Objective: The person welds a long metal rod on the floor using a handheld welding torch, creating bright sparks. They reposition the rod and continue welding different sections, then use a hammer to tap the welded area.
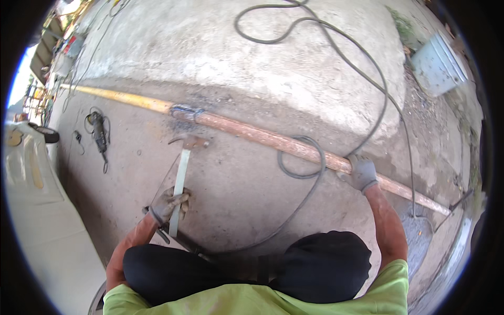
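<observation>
A long pipe (252,130) lies across the ground in front of me, rusty red on the right and yellow on the left. Dark, scorched-looking metal marks the joint (185,112) between the two parts. My right hand (362,172), in a grey glove, is closed over the red part. In my gloved left hand (170,205) is a claw hammer (181,170) with a pale green handle, its head just below the joint. A thin rod and a dark clamp-like handle (163,235) also show at this hand; whether the fingers grip them too is unclear.
Dark cable (386,100) loops over the concrete, passes by the pipe and runs toward my knees. An angle grinder (98,128) lies at the left, near a large pale panel (47,210). A light-blue bucket (440,64) stands at the far right.
</observation>
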Available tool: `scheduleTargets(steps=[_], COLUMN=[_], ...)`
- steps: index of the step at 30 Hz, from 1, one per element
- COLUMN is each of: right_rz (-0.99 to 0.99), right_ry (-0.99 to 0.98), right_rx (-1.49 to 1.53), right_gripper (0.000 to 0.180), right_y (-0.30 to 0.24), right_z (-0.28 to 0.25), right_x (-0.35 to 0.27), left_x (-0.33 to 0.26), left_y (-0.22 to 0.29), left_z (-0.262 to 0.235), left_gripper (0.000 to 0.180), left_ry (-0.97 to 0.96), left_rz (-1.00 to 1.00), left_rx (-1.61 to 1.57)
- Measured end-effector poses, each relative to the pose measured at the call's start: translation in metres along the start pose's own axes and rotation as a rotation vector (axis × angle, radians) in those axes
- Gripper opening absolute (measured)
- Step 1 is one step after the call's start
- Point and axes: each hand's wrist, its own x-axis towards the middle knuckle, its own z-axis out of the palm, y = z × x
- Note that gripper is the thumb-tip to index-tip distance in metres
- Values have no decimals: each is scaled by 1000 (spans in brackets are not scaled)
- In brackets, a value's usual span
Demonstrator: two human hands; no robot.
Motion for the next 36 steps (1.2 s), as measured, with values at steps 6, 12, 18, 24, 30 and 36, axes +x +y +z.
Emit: scheduleTargets(steps=[6,12,18,24,30,36], right_rz=[23,36,14,-7,-15,23], right_ry=[-77,-31,-13,-23,-24,-273], right_rx=[46,96,163,184,198,230], right_gripper=[68,71,70,65,64,76], right_y=[3,8,4,13,23,28], right_z=[-16,2,-5,3,9,-31], right_x=[11,-9,3,2,6,31], left_x=[33,62,145,199,218,208], left_y=[-74,96,140,119,145,202], left_z=[4,91,213,257,256,275], left_gripper=[20,56,81,75,67,68], left_ry=[-305,-108,1,119,-85,-296], left_rz=[-109,320,1033,1009,952,615], left_rx=[639,980,1607,1596,1674,1656])
